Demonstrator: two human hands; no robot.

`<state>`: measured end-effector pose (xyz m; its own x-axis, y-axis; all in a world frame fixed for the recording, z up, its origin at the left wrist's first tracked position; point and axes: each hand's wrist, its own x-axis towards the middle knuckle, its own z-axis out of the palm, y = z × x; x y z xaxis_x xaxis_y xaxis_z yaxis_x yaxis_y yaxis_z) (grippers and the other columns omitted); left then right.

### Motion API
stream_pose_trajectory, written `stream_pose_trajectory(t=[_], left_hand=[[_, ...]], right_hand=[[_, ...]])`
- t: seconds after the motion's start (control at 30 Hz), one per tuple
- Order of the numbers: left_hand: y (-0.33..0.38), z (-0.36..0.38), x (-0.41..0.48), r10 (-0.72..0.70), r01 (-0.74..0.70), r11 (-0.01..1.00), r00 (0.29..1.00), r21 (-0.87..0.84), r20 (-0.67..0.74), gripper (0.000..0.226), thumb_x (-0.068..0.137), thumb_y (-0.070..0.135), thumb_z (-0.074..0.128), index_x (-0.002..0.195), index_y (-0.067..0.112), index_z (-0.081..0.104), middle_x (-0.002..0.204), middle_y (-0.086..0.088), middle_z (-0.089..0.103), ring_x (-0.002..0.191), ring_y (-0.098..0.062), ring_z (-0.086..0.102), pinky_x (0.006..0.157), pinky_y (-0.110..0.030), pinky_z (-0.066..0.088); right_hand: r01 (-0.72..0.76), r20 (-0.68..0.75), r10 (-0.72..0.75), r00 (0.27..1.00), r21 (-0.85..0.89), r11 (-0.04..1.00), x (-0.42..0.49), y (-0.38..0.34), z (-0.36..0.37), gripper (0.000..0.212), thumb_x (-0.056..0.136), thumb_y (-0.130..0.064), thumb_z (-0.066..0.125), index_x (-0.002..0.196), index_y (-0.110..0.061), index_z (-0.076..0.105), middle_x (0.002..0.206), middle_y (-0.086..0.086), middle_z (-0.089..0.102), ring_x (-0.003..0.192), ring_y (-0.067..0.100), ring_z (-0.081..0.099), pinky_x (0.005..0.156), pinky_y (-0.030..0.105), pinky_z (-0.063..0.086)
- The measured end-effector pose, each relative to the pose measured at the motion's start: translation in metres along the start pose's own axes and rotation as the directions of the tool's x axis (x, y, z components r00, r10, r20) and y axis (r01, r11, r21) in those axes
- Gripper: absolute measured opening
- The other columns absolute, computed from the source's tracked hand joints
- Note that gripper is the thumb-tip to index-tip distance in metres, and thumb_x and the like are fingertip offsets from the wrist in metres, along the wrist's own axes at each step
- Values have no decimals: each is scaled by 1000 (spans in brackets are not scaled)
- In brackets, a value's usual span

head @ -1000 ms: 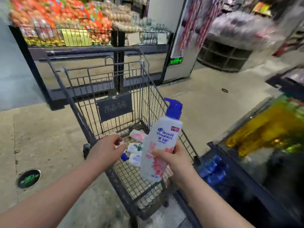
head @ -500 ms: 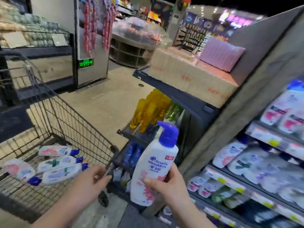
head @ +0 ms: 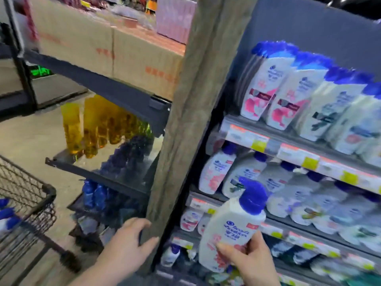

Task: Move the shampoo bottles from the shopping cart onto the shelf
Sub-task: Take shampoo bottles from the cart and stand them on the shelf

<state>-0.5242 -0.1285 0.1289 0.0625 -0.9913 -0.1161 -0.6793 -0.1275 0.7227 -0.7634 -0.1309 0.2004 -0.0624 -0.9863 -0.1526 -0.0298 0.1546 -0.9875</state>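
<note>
My right hand (head: 250, 260) grips a white shampoo bottle (head: 232, 226) with a blue pump cap and pink label, held upright in front of the lower shelves. The shelf unit (head: 288, 149) on the right carries rows of similar white bottles with blue caps on several levels. My left hand (head: 132, 242) hangs empty with fingers apart, just in front of the shelf's wooden end post (head: 191, 120). The wire shopping cart (head: 31, 205) shows at the bottom left, with blue caps of more bottles (head: 6, 215) at the frame edge.
To the left of the post a dark rack (head: 107, 87) holds cardboard boxes on top, yellow bottles (head: 90, 124) in the middle and blue bottles (head: 97, 193) below. Tan floor stretches between the cart and the rack.
My view has swung right from the cart to the shelf. My left hand has let go of the cart rim and come up beside the post. The bottle moved toward the shelves.
</note>
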Motion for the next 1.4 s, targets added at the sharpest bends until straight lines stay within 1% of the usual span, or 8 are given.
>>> stream_pose_trajectory(t=[0.17,0.3,0.4,0.57,0.83,1.07,1.23,1.4], left_hand=[[42,39,51,-65,67,998,981,7,-185,71,79,43,65,138,18,33,139,-3,35,130,-21,37,108,-32,33],[74,42,85,-127,108,992,885,-69,-448,94,71,38,75,144,17,19,147,-7,24,136,-26,27,111,-41,28],[78,46,98,-222,95,964,797,-247,-561,67,73,33,74,127,13,41,129,-10,42,119,-27,43,98,-40,40],[68,82,108,-93,-28,971,873,-239,-478,19,74,23,74,85,13,62,88,-10,58,71,-7,54,63,-13,38],[57,84,105,-119,-10,959,894,-284,-432,13,77,26,71,89,28,66,74,9,68,72,-13,65,73,-33,52],[79,103,136,72,-111,966,983,-232,-171,79,69,35,76,137,23,36,134,4,46,117,-15,50,99,-31,43],[93,98,154,139,-188,947,971,-261,-193,56,70,26,78,119,28,50,109,12,62,87,3,55,71,-9,42],[88,100,157,139,-192,931,973,-309,-185,45,70,24,78,107,33,52,91,22,60,79,15,53,63,-4,44]], right_hand=[[67,7,-67,998,-51,996,60,22,-52,80,31,-14,95,101,-19,57,77,0,75,65,5,69,51,13,52],[104,41,-100,994,-92,990,106,35,-55,57,62,8,79,101,-24,54,98,1,70,90,18,67,67,26,57],[157,38,-154,987,-103,982,133,42,-48,53,63,7,79,101,-21,55,97,1,71,87,14,69,68,27,59],[245,53,-240,969,-104,964,161,48,-30,51,64,-3,81,99,-28,54,100,-5,69,91,9,67,75,28,58],[317,92,-305,948,-158,935,177,51,-16,51,64,-6,82,105,-21,56,98,-12,68,86,-5,64,70,14,54],[400,126,-382,916,-196,895,181,43,-13,49,63,-9,82,93,-36,54,93,-17,68,88,-7,64,75,17,55],[451,142,-431,891,-189,872,186,35,-11,53,64,-6,81,98,-36,52,94,-18,66,86,-12,61,69,9,52],[454,162,-426,890,-238,859,189,40,-8,57,66,-7,80,104,-31,45,93,-24,58,81,-25,53,64,-3,43]])
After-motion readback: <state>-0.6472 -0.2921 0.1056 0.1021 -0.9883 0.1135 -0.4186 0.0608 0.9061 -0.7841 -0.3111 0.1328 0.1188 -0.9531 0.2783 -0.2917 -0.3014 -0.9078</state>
